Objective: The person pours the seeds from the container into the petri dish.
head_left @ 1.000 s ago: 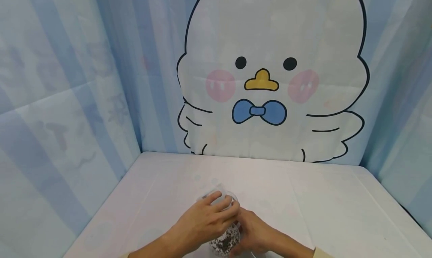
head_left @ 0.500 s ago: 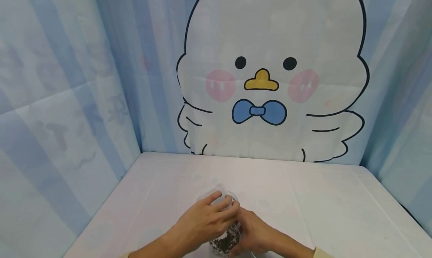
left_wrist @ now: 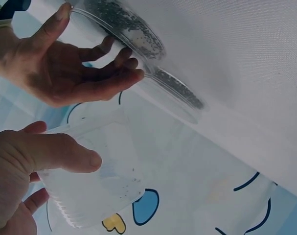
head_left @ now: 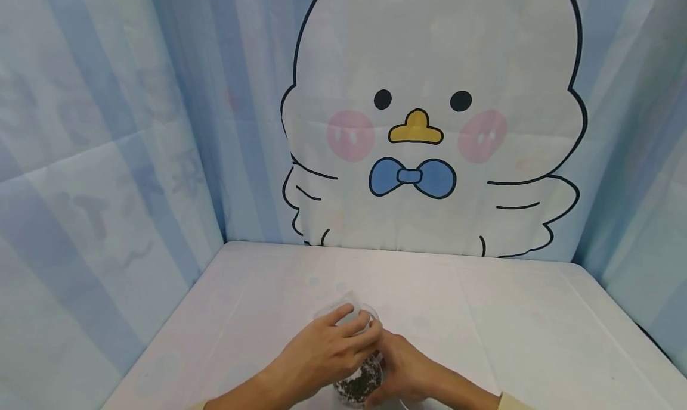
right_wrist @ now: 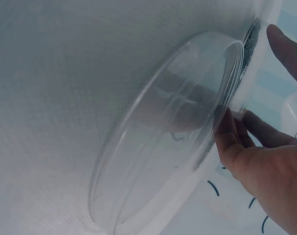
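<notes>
My left hand (head_left: 322, 350) grips a translucent plastic cup (left_wrist: 102, 181), thumb across its side, tipped over a shallow clear petri dish (head_left: 358, 385). Dark grains and white patches lie in that dish. A few specks cling inside the cup. My right hand (head_left: 405, 368) holds the dish by its edge, thumb and fingers spread around the rim, as the left wrist view shows too. Another clear round dish (left_wrist: 180, 90) with dark grains stands beyond it. In the right wrist view, a clear round dish or lid (right_wrist: 153, 142) lies near my fingers (right_wrist: 229, 142).
A white cloth-covered table (head_left: 510, 326) spreads out around my hands. Striped blue curtains (head_left: 107, 130) enclose it, and a backdrop with a white cartoon bird (head_left: 429, 58) hangs behind its far edge.
The dish's surface has turned from black-and-white speckled to mostly dark, with fewer white patches. Both hands have stayed in nearly the same place.
</notes>
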`<state>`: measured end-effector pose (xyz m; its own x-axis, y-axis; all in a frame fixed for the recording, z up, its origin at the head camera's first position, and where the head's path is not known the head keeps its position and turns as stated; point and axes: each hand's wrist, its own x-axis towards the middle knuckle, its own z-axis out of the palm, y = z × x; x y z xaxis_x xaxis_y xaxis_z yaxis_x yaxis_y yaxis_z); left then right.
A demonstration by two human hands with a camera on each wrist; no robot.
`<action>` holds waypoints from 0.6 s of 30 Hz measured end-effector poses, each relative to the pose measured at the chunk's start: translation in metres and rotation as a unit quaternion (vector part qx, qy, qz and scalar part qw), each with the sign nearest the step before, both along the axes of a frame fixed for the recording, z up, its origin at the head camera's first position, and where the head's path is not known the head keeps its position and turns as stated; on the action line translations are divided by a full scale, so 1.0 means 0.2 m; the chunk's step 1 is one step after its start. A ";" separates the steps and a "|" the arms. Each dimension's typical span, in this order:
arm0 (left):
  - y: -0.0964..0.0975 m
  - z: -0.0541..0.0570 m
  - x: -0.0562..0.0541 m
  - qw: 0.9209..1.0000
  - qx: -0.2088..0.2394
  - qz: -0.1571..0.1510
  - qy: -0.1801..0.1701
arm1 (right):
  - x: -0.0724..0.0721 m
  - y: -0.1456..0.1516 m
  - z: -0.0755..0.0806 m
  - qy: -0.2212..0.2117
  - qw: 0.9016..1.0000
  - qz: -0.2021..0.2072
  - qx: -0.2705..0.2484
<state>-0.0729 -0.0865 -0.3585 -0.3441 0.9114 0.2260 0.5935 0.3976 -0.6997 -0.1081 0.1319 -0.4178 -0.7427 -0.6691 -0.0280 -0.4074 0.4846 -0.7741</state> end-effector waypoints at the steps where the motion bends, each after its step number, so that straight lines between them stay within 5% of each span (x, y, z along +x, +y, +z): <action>1: 0.00 0.00 0.00 1.000 0.000 -0.001 0.000 | 0.00 0.00 0.00 0.000 1.000 0.001 -0.001; 13: -0.01 0.01 0.00 1.000 0.002 0.009 -0.008 | -0.02 0.01 -0.02 -0.002 1.000 0.009 -0.001; 18: -0.05 0.04 -0.04 0.995 0.055 0.046 -0.076 | -0.05 0.03 -0.08 0.053 0.998 0.037 0.000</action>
